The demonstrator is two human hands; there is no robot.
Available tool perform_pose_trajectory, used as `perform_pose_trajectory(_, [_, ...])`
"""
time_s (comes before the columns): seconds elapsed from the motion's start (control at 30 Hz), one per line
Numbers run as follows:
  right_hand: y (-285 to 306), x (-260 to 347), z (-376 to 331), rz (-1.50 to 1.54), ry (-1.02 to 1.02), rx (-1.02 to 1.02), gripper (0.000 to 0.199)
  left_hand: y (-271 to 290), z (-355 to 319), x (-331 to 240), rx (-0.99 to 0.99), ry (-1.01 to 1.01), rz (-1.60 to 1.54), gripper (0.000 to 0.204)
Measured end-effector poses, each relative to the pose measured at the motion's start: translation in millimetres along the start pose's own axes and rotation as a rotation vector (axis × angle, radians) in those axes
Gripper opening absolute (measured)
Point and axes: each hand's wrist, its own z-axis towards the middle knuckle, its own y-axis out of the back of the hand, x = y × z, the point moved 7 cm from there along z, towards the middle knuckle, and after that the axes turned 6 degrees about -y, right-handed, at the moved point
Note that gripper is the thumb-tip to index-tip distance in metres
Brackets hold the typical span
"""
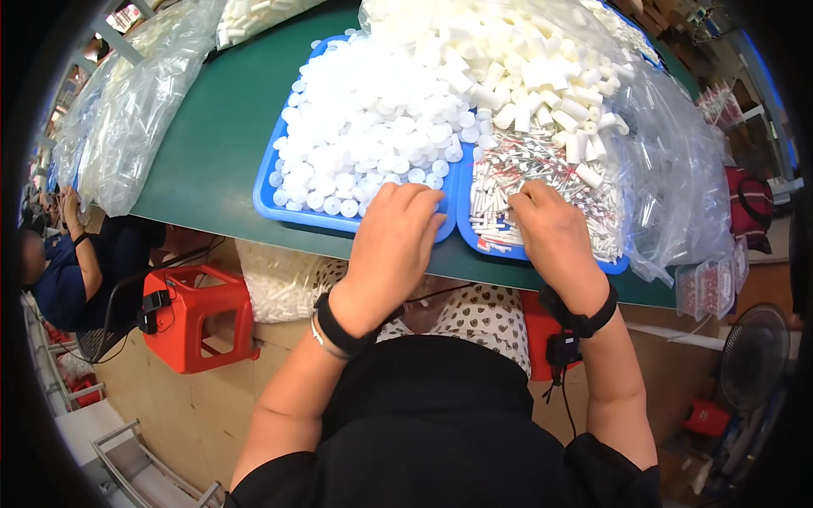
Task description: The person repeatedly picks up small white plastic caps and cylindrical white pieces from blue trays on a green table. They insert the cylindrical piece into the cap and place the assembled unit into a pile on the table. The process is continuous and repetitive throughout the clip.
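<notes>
White round caps point(373, 127) heaped in blue tray point(269, 199) — thin tubes point(542, 182) alongside.

A green table point(216, 144) carries two blue trays point(273, 199) side by side near its front edge. Clear plastic bags point(135, 102) of white parts lie at its left.

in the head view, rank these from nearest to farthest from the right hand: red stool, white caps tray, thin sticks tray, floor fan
1. thin sticks tray, under the right hand
2. white caps tray, to its left
3. floor fan, lower right
4. red stool, lower left under the table
</notes>
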Motion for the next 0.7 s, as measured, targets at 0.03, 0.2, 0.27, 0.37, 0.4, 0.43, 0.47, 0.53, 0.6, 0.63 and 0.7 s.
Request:
perform_pose_trajectory(0.03, [-4, -1, 1, -0.024, -0.006, 0.04, 0.017, -4, 1, 7, -0.002, -0.002, 0.009, 0.021])
perform_pose_trajectory(0.2, [13, -10, -3, 0.237, -0.065, -0.122, 0.009, -12, 9, 17, 0.161, 0.02, 0.072, 0.017])
perform_pose_trajectory(0.27, [15, -13, -7, 0.327, -0.14, -0.131, 0.008, -15, 12, 19, 0.188, 0.015, 0.09, 0.015])
perform_pose_trajectory(0.37, [20, -14, -14, 0.449, -0.262, -0.088, 0.007, -13, 15, 24, 0.163, 0.009, 0.034, 0.013])
perform_pose_trajectory(0.4, [23, -11, -16, 0.486, -0.29, -0.09, 0.007, -11, 16, 26, 0.143, 0.008, 0.002, 0.013])
perform_pose_trajectory(0.43, [24, -9, -17, 0.525, -0.321, -0.09, 0.008, -9, 15, 31, 0.11, 0.112, -0.109, 0.012])
perform_pose_trajectory(0.47, [28, -6, -18, 0.515, -0.297, -0.103, 0.007, -5, 14, 35, 0.075, 0.217, -0.218, 0.011])
perform_pose_trajectory(0.53, [33, 2, -18, 0.494, -0.247, -0.125, 0.007, 2, 10, 36, 0.01, 0.274, -0.35, 0.014])
perform_pose_trajectory(0.6, [36, 12, -19, 0.495, -0.178, -0.139, 0.007, -8, -2, 34, -0.01, 0.523, -0.858, 0.018])
perform_pose_trajectory(0.63, [38, 18, -19, 0.498, -0.14, -0.147, 0.007, -16, -11, 28, -0.024, 0.646, -1.11, 0.02])
perform_pose_trajectory(0.7, [41, 26, -20, 0.514, -0.093, -0.158, 0.006, -33, -30, 15, 0.034, 0.818, -1.496, 0.029])
